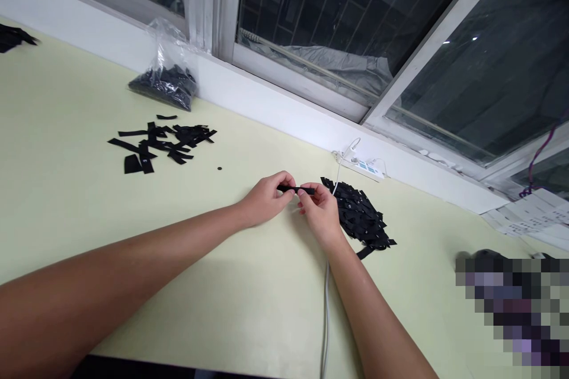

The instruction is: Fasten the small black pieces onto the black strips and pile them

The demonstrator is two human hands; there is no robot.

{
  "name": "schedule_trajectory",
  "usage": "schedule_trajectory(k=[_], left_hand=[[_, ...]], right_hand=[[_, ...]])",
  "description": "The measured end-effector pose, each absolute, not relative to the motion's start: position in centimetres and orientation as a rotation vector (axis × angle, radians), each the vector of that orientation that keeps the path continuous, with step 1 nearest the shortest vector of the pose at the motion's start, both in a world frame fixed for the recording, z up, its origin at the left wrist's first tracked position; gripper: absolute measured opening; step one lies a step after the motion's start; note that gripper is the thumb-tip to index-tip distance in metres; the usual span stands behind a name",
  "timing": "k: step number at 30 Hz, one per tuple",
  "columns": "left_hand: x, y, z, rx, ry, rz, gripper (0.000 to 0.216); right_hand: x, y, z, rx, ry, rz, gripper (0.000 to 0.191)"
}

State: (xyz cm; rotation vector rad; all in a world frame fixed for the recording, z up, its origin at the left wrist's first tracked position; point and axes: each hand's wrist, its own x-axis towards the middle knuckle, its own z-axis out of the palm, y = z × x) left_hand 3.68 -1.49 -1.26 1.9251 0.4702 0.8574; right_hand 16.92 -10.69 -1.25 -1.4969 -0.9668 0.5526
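Observation:
Between my two hands a short black fabric strip (306,190) is stretched out level above the table. My left hand (271,196) pinches its left end with thumb and fingers. Close beside it, my right hand (320,207) grips the strip's right part, thumb on the near side. Just right of that hand lies a dense pile of black strips (362,216), some with small pale marks. A looser scatter of black strips (166,143) is spread to the left. One small dark round piece (219,169) rests alone between that scatter and my left hand.
A clear plastic bag (164,80) of black pieces stands against the wall. A white power strip (361,167) sits at the back, and its pale cable (326,314) runs past my right wrist. More black strips (15,37) lie far left; a pixelated area (511,308) covers the right.

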Motion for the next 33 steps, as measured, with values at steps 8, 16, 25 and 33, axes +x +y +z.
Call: schedule_trajectory(k=[8,16,25,33], left_hand=[[3.6,-1.6,-1.1,1.949,0.462,0.845,0.011],[3.8,-1.2,-1.5,1.957,0.540,0.917,0.015],[3.4,-1.3,-1.3,1.977,0.561,0.875,0.014],[3.2,-1.6,-0.6,1.905,0.634,0.983,0.022]], right_hand=[[17.1,-10.7,-1.4,-1.507,-0.994,0.553,0.028],[18.8,-11.2,-0.7,-1.635,-1.019,0.436,0.033],[25.9,-14.2,1.2,-2.183,-0.858,0.002,0.030],[30.9,-16.9,0.7,-2.365,-0.567,-0.055,0.028]])
